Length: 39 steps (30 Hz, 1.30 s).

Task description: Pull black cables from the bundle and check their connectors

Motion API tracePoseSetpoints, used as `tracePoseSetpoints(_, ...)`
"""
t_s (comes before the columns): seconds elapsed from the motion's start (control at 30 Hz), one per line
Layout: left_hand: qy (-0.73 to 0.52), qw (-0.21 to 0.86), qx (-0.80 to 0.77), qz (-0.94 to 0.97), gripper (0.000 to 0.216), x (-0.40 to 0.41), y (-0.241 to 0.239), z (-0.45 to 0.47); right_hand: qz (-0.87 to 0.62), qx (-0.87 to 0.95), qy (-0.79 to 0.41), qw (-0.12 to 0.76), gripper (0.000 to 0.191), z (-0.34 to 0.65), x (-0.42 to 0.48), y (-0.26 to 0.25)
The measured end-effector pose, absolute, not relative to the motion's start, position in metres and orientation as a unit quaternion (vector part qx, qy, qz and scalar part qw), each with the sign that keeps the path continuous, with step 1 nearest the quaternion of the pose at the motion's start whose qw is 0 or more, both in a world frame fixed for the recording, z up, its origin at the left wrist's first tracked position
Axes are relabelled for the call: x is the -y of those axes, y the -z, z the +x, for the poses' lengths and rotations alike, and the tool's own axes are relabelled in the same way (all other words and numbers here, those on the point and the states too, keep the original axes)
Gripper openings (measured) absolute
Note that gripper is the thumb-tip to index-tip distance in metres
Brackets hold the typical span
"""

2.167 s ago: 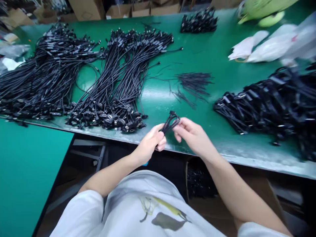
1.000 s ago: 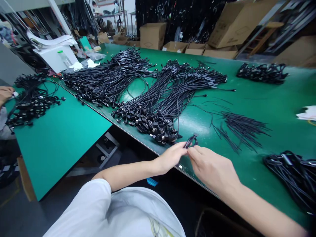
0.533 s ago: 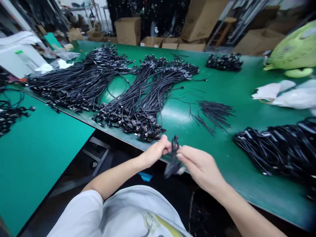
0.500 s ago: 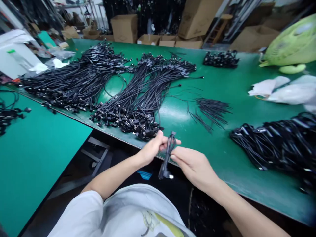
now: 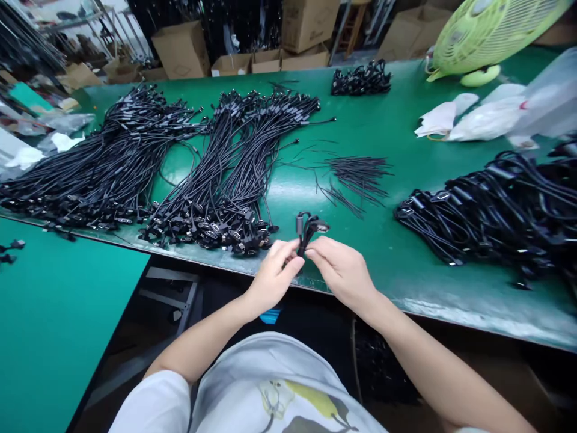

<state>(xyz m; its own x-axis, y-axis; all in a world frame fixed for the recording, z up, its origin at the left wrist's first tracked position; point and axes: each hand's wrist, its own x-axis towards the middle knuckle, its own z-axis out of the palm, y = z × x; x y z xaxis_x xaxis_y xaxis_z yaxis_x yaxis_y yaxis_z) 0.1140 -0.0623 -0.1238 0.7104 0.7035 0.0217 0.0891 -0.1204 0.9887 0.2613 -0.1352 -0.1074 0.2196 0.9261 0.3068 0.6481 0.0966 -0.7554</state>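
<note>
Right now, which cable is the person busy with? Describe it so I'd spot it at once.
Find the long green table, then its near edge between the middle pile and the right heap. There the left hand and right hand pinch one folded cable. It alone is off the table, doubled into a short bundle with connectors sticking up.
</note>
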Motion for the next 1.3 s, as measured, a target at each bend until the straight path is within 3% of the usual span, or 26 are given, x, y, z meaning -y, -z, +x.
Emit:
tracePoseSetpoints(0.13, -0.290, 0.567, -0.258, 0.726, 0.034, 0.067, 0.127, 0.121, -0.552, 0.456, -0.504, 0.484, 0.053, 0.261, 0.135, 0.122)
tracePoseSetpoints(0.2, -0.271, 0.631, -0.281, 0.670, 0.037, 0.069, 0.131, 0.124, -0.526, 0.424, -0.562, 0.478, 0.059, 0.262, 0.139, 0.128)
tracePoseSetpoints(0.27, -0.245, 0.705, -0.304, 0.593, 0.039, 0.067, 0.134, 0.128, -0.555, 0.430, -0.528, 0.478, 0.061, 0.267, 0.144, 0.129)
tracePoseSetpoints(0.33, -0.241, 0.739, -0.314, 0.545, 0.041, 0.065, 0.136, 0.133, -0.615, 0.426, -0.430, 0.506, 0.051, 0.271, 0.150, 0.126)
tracePoseSetpoints(0.4, -0.245, 0.717, -0.315, 0.572, 0.040, 0.066, 0.138, 0.137, -0.661, 0.415, -0.317, 0.539, 0.041, 0.273, 0.155, 0.121)
tracePoseSetpoints(0.43, -0.242, 0.688, -0.307, 0.611, 0.039, 0.068, 0.139, 0.138, -0.665, 0.405, -0.289, 0.558, 0.045, 0.272, 0.157, 0.119)
tracePoseSetpoints(0.5, -0.220, 0.623, -0.282, 0.696, 0.039, 0.075, 0.142, 0.141, -0.630, 0.373, -0.324, 0.599, 0.051, 0.268, 0.157, 0.119)
tracePoseSetpoints(0.57, -0.192, 0.579, -0.270, 0.745, 0.043, 0.083, 0.146, 0.144, -0.574, 0.326, -0.390, 0.642, 0.043, 0.262, 0.153, 0.122)
tracePoseSetpoints(0.77, -0.130, 0.583, -0.226, 0.769, 0.049, 0.102, 0.162, 0.156, -0.566, 0.258, -0.385, 0.682, 0.044, 0.267, 0.139, 0.136)
tracePoseSetpoints(0.87, -0.103, 0.593, -0.205, 0.772, 0.056, 0.104, 0.169, 0.151, -0.641, 0.240, -0.349, 0.640, 0.045, 0.306, 0.150, 0.125)
tracePoseSetpoints(0.93, -0.105, 0.613, -0.205, 0.756, 0.052, 0.102, 0.172, 0.144, -0.736, 0.248, -0.258, 0.575, 0.046, 0.350, 0.169, 0.101)
tracePoseSetpoints(1.1, -0.080, 0.653, -0.172, 0.733, 0.034, 0.099, 0.170, 0.130, -0.912, 0.257, 0.201, 0.247, 0.067, 0.483, 0.221, 0.012)
tracePoseSetpoints(1.2, -0.060, 0.643, -0.149, 0.749, 0.034, 0.098, 0.165, 0.131, -0.921, 0.245, 0.226, 0.202, 0.062, 0.540, 0.232, -0.014)
tracePoseSetpoints(1.3, -0.038, 0.619, -0.121, 0.775, 0.035, 0.091, 0.159, 0.128, -0.939, 0.259, 0.204, 0.101, 0.042, 0.557, 0.231, -0.011)
